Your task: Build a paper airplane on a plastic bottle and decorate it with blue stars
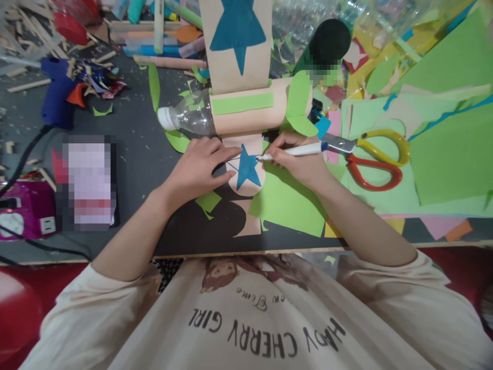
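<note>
A white felt-tip pen [296, 150] with a blue end is pinched in my right hand [298, 156]. Its tip meets the edge of a blue star [247, 169], partly coloured in, on a peach paper flap [246, 190]. My left hand [200, 164] holds nothing; its thumb and forefinger are spread and press on the flap's left side. Above both hands a plastic bottle [194, 115] lies sideways with its white cap to the left. Peach paper and a green strip [242, 104] wrap it. An upper peach flap [239, 67] bears a larger blue star [238, 31].
Scissors [375, 172] with yellow and red handles lie right of my right hand, over green sheets [454, 169]. On the left are a blue glue gun [57, 95], a blurred-out phone-like object [90, 182] and a purple box [31, 210]. Several markers [165, 51] lie behind.
</note>
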{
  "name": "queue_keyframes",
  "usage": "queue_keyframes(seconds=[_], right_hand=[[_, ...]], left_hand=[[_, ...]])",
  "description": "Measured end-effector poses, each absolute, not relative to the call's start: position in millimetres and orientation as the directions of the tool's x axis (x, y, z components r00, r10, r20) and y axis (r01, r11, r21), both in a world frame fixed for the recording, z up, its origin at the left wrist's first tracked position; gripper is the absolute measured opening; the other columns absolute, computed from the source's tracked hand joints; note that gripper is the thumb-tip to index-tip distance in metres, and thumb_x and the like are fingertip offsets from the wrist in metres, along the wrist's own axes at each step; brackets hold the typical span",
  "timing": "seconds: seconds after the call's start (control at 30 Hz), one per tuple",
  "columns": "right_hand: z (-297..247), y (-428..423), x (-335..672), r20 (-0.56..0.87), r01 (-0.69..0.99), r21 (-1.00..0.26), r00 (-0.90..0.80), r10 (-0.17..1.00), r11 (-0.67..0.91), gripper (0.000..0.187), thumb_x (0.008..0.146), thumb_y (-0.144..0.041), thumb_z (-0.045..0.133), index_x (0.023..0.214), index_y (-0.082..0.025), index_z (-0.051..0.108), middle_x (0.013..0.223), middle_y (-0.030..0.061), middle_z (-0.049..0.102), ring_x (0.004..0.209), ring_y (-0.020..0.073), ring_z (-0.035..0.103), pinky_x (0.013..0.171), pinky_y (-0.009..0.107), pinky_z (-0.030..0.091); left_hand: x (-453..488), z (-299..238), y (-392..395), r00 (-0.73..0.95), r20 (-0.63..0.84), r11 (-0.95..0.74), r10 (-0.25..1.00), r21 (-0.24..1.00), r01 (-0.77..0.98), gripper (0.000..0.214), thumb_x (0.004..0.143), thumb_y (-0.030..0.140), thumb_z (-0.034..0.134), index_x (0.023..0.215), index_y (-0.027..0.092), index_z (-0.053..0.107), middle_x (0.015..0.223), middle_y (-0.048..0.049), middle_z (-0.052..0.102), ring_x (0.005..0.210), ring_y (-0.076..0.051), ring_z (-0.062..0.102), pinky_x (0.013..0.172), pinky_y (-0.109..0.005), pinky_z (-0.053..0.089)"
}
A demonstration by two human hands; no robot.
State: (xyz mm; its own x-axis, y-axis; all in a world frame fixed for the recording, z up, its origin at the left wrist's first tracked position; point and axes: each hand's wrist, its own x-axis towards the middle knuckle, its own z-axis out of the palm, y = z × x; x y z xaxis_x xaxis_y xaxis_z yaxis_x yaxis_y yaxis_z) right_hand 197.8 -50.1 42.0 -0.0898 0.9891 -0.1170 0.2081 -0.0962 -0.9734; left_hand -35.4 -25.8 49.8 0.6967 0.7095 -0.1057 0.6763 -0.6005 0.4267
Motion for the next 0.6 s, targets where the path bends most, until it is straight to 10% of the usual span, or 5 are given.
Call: queue_keyframes(seconds=[0.6], right_hand=[[40.8,-49.0,199.0,-0.120,0.224,-0.969,-0.068,0.990,-0.102,0.021,0.074,-0.023,0.067,0.056,-0.021,0.056,0.057,-0.0023,0.059,0.053,0.0105,0.050,0.051,0.026,0.041]], left_hand=[[-34.8,49.3,-26.2,0.702,-0.092,-0.613,0.706,0.417,0.671,0.040,0.096,0.037,0.046,0.130,0.022,0.060,0.096,-0.0104,0.060,0.096,-0.028,0.054,0.084,-0.040,0.041]])
